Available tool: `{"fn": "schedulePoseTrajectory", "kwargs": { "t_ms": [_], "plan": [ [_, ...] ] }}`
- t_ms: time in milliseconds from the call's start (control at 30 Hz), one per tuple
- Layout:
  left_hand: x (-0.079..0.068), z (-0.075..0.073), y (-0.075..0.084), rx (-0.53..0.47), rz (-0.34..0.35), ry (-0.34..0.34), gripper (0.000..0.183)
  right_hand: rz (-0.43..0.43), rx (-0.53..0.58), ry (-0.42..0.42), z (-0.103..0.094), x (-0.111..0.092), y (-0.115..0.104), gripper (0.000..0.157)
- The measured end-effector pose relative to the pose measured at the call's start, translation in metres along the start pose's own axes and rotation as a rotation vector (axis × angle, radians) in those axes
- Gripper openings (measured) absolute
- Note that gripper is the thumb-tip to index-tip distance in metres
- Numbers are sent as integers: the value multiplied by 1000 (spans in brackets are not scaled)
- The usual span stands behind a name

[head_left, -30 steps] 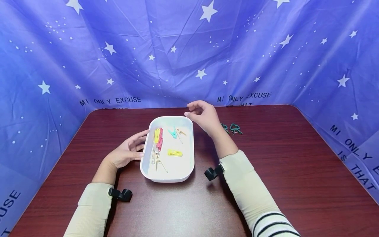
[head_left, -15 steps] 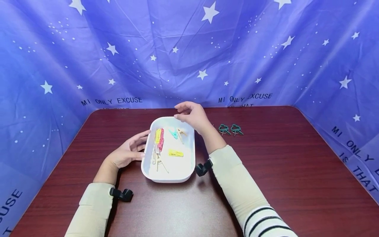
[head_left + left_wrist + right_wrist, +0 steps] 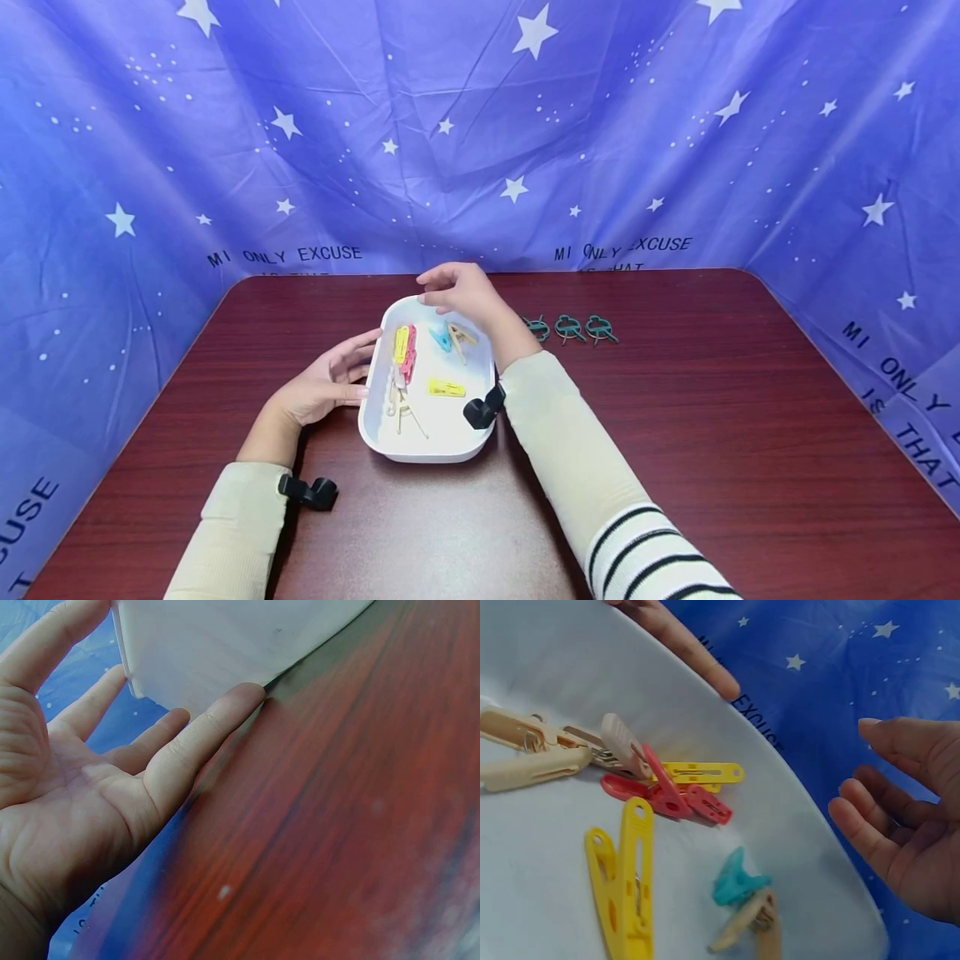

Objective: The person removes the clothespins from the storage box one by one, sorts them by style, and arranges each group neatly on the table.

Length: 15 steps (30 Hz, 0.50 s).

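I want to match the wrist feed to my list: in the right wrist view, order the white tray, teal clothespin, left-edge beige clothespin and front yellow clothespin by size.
1. White tray
2. Front yellow clothespin and left-edge beige clothespin: unranked, both reach the frame's edge
3. Teal clothespin

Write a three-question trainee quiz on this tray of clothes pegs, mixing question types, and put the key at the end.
1. How many green clips show on the table?
2. True or false: the left hand is pinching a red peg.
3. Inside the tray, which colour of peg lies closest to the turquoise peg?
A) yellow
B) tan
C) red

Key:
1. Three, the leftmost partly hidden by the right arm.
2. False; the left hand touches the outside of the tray.
3. B, a tan peg.
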<state>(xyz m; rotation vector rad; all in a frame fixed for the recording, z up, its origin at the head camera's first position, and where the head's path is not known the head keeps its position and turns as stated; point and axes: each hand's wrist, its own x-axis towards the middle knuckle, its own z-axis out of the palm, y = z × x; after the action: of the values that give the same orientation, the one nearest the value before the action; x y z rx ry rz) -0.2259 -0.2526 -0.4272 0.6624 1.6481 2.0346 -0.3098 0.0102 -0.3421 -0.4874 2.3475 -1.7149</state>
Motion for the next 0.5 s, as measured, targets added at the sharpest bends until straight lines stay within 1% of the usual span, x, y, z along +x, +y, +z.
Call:
{"fn": "schedulePoseTrajectory", "kwargs": {
  "t_ms": [100, 267, 400, 500],
  "plan": [
    [1, 0, 0, 0, 2, -9, 89, 73, -40, -37, 6, 5, 2, 28],
    [1, 0, 1, 0, 4, -13, 89, 171, -20, -76, 17, 10, 10, 23],
    [0, -1, 1, -1, 3, -11, 89, 196, -7, -109, 28, 12, 17, 21],
    [0, -1, 1, 0, 10, -16, 88, 187, -21, -144, 35, 13, 21, 22]
  ]
}}
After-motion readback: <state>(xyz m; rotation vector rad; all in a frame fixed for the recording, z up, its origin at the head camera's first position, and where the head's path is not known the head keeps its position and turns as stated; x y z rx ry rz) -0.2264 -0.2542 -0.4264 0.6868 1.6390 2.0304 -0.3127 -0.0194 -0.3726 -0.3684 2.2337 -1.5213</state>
